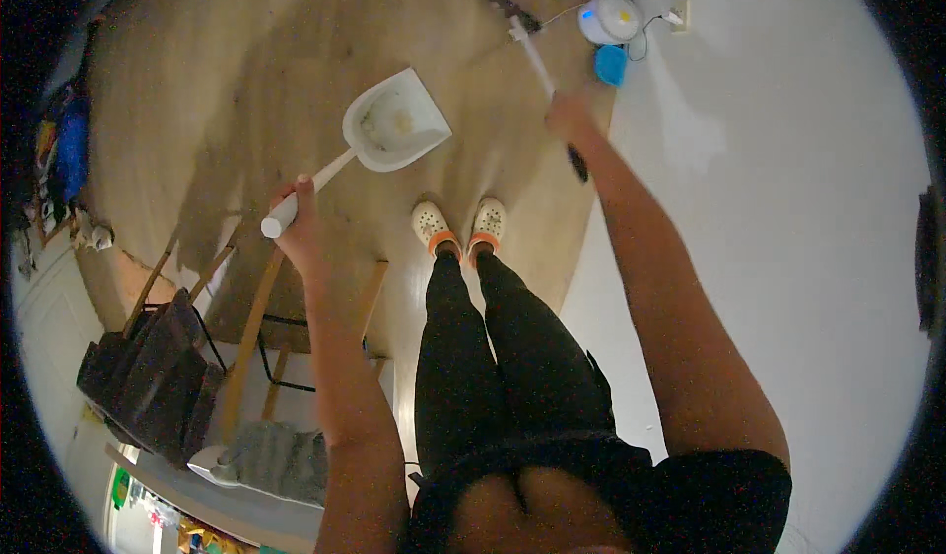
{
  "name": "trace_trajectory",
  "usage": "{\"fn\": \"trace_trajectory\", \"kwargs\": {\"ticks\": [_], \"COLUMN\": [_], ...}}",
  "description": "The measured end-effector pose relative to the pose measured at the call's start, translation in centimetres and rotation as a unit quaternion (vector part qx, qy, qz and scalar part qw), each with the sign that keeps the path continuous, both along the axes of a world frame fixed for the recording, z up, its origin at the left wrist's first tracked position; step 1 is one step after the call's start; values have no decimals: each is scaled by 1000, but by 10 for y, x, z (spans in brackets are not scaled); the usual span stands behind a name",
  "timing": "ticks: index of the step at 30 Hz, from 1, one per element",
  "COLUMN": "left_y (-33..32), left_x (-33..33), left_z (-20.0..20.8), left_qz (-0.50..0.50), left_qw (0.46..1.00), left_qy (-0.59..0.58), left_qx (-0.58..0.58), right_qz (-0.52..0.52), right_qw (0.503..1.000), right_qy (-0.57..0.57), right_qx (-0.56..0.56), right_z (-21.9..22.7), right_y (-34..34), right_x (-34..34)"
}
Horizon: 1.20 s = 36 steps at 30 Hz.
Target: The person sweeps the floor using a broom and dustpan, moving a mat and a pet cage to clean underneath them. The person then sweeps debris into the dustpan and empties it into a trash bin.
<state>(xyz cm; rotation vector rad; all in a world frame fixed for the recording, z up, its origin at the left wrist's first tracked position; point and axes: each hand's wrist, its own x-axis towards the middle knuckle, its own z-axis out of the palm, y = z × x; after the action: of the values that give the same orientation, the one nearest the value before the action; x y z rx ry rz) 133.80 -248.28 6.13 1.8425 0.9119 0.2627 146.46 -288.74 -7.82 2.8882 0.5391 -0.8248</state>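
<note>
My left hand (299, 221) is closed round the white handle of a long-handled dustpan (419, 150). Its white pan rests on or just over the wooden floor, ahead and left of my feet, with some pale debris inside. My right hand (574, 120), slightly blurred, grips the pale stick of a broom (535, 59) whose dark end sticks out below my fist. The dark bristle head (505, 4) lies far ahead, beside the wall-side appliances and apart from the dustpan.
A round white device (609, 20) with a cord and a blue cup-like container (610, 64) stand by the white wall at right. Chairs with wooden legs (246, 342) and dark cloth (163, 377) are at left. Cream clogs (487, 221) are on my feet.
</note>
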Motion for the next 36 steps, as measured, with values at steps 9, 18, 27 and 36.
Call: {"fn": "trace_trajectory", "kwargs": {"ticks": [9,18,27,36], "left_y": [18,39,37,56], "left_x": [2,2,14,76], "left_z": [14,0,4,24], "left_qz": [-58,-152,-52,36], "left_qw": [997,986,997,993], "left_qy": [21,-8,-32,-61], "left_qx": [-38,-71,-49,-90], "right_qz": [-158,-245,-265,-243], "right_qw": [965,964,918,967], "right_qy": [181,99,285,54], "right_qx": [102,35,74,59], "right_z": [177,97,189,145], "right_y": [71,95,174,107], "right_x": [-118,-55,-137,42]}}
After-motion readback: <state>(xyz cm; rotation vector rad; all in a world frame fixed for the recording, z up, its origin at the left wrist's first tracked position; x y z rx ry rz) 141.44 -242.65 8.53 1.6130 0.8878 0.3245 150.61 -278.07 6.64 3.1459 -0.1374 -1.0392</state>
